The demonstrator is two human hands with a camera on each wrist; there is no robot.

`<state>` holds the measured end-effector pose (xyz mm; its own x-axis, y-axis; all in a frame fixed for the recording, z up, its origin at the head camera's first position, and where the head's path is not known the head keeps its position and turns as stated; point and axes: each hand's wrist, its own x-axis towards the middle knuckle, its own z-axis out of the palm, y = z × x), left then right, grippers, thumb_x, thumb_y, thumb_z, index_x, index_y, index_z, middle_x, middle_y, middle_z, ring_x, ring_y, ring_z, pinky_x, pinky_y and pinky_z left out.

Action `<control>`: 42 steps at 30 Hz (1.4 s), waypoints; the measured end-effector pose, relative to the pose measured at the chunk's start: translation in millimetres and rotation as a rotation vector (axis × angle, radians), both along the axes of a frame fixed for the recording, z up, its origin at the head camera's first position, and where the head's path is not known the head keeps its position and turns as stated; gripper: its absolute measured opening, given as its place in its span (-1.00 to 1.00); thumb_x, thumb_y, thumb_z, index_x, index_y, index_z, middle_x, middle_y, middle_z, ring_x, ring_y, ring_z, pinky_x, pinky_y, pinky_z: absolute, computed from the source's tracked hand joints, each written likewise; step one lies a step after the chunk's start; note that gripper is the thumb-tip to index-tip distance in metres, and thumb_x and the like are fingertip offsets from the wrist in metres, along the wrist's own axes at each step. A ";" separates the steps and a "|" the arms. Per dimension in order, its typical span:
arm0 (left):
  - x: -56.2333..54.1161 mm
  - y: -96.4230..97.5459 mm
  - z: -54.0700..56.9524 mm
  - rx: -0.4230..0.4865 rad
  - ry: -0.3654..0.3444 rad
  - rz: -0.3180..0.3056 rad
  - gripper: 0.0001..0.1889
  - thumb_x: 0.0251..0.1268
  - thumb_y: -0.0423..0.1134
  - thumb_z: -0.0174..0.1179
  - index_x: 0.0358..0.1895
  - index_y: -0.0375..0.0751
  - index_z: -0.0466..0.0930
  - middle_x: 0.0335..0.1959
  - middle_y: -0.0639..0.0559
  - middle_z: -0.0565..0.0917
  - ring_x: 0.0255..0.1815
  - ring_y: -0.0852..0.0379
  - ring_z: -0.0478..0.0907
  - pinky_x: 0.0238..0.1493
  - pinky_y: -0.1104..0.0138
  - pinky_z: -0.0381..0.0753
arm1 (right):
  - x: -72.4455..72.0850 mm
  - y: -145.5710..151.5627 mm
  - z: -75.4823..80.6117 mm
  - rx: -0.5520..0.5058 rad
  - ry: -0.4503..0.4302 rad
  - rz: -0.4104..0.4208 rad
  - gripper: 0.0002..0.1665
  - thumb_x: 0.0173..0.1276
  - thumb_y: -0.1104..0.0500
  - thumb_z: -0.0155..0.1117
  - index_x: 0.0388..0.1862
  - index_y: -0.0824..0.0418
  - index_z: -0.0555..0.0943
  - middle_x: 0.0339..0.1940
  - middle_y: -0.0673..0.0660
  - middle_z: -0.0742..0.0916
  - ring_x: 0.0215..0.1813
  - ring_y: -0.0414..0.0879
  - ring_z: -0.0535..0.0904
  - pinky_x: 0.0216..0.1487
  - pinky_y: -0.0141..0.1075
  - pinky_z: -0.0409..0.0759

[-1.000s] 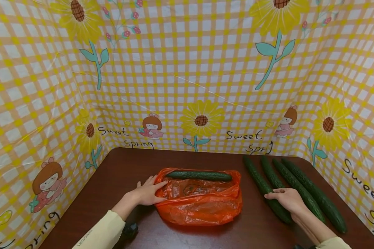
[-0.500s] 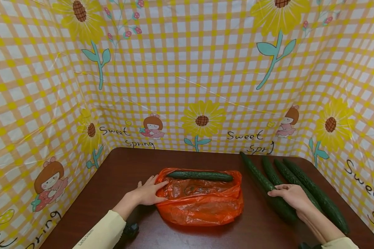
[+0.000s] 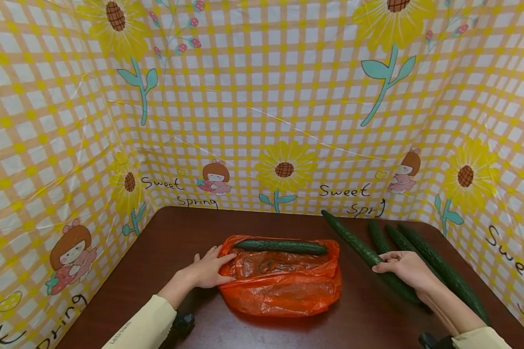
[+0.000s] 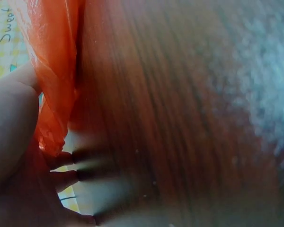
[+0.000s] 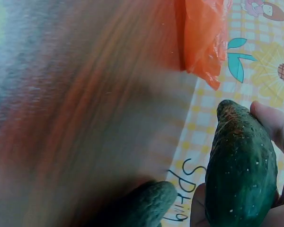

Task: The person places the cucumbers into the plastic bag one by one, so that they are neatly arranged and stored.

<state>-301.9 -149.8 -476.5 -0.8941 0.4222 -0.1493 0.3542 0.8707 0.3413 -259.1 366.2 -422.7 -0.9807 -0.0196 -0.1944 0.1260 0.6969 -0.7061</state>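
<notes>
In the head view my right hand (image 3: 403, 271) grips a long dark green cucumber (image 3: 353, 240) around its middle, thumb on the near side. Its far end angles up to the left, and the right wrist view shows its blunt end (image 5: 241, 170) between thumb and fingers. My left hand (image 3: 207, 269) lies with spread, straight fingers at the left side of an orange plastic bag (image 3: 284, 295), some of them over the rim. The bag's mouth is open, and another cucumber (image 3: 284, 246) lies along its back edge inside.
Several more cucumbers (image 3: 445, 274) lie side by side at the right of the dark brown table (image 3: 179, 228), partly behind my right arm. A checked, flower-printed sheet (image 3: 244, 121) stands around the table's back and sides.
My right hand has lifted the leftmost cucumber from the row; its far end has swung left, away from the others. My left hand and the bag stay where they were.
</notes>
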 end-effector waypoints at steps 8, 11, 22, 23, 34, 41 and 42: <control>-3.6 -4.4 -0.2 0.108 -0.045 -0.009 -0.27 0.29 0.20 0.29 0.49 0.04 0.39 0.59 -0.22 0.19 0.65 -0.26 -0.07 0.39 -0.49 -0.16 | -5.3 -7.5 9.0 0.013 0.043 0.078 -0.36 0.37 -0.06 0.35 0.19 0.42 0.61 0.29 0.43 0.58 0.29 0.40 0.45 0.10 0.07 0.55; -6.4 -5.0 -4.4 0.108 -0.027 -0.019 -0.28 0.27 0.19 0.31 0.47 0.06 0.41 0.59 -0.20 0.19 0.65 -0.25 -0.06 0.40 -0.48 -0.16 | -7.5 -8.1 11.0 0.002 0.036 0.114 -0.33 0.37 -0.04 0.35 0.26 0.42 0.56 0.34 0.46 0.54 0.33 0.43 0.43 0.12 0.10 0.54; -7.1 -3.7 -9.3 0.076 0.006 -0.024 -0.31 0.29 0.12 0.32 0.47 0.08 0.41 0.59 -0.21 0.19 0.64 -0.25 -0.04 0.39 -0.48 -0.14 | -16.9 -30.8 16.8 -0.078 0.058 0.235 -0.35 0.23 0.10 0.44 0.22 0.42 0.56 -0.64 -0.01 0.24 -0.52 -0.10 0.12 -0.14 -0.20 0.35; -6.7 -3.7 -9.5 0.071 0.004 -0.022 -0.31 0.30 0.13 0.32 0.47 0.09 0.40 0.59 -0.21 0.19 0.64 -0.24 -0.05 0.39 -0.48 -0.13 | -17.8 -33.2 17.5 -0.075 0.061 0.246 -0.37 0.22 0.10 0.45 0.20 0.40 0.58 -0.63 -0.03 0.24 -0.50 -0.12 0.17 -0.16 -0.20 0.35; -3.7 -5.0 -8.2 0.062 -0.004 -0.011 -0.31 0.32 0.13 0.30 0.49 0.11 0.39 0.60 -0.22 0.16 0.65 -0.24 -0.06 0.41 -0.46 -0.13 | -28.3 -56.3 23.4 -0.047 0.072 0.351 -0.46 0.19 0.09 0.45 0.12 0.30 0.65 0.40 0.52 0.47 0.43 0.50 0.33 0.24 0.29 0.45; -3.5 -6.6 -7.6 0.059 0.005 -0.010 -0.32 0.32 0.13 0.29 0.48 0.11 0.39 0.60 -0.23 0.16 0.65 -0.25 -0.05 0.40 -0.47 -0.11 | -41.7 -74.4 20.9 -0.088 0.047 0.403 -0.53 0.15 0.15 0.50 0.01 0.34 0.66 -0.56 0.05 0.59 0.15 0.28 0.58 0.24 0.13 0.51; -3.3 -6.8 -7.6 0.059 0.003 -0.009 -0.32 0.33 0.13 0.29 0.48 0.11 0.39 0.60 -0.23 0.15 0.65 -0.25 -0.06 0.40 -0.47 -0.11 | -43.6 -76.9 20.6 -0.089 0.044 0.411 -0.53 0.15 0.15 0.50 0.00 0.35 0.65 -0.66 -0.01 0.47 0.12 0.24 0.60 0.24 0.11 0.51</control>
